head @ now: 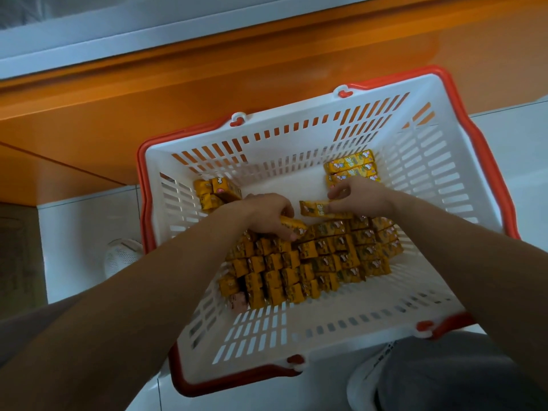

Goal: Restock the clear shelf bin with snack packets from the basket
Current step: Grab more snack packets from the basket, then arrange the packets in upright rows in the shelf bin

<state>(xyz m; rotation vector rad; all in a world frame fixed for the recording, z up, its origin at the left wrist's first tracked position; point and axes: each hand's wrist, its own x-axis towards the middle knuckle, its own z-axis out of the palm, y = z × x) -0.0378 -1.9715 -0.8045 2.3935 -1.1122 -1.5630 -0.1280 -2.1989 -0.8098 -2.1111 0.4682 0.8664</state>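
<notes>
A white slotted basket (430, 161) with red handles stands on the floor below me. Several yellow snack packets (311, 262) stand packed on end in its near half. Smaller stacks lie at the far left (216, 191) and far right (353, 167). My left hand (267, 213) reaches into the basket and grips a yellow packet (293, 225) at the top of the packed rows. My right hand (361, 195) pinches another yellow packet (317, 209), held flat just above the rows. The clear shelf bin is not in view.
An orange shelf base (207, 93) runs across the top behind the basket, with a pale grey ledge (89, 34) above it. The floor is white tile (89, 221). White shoes show at the left (121, 256) and at the bottom right (364, 384).
</notes>
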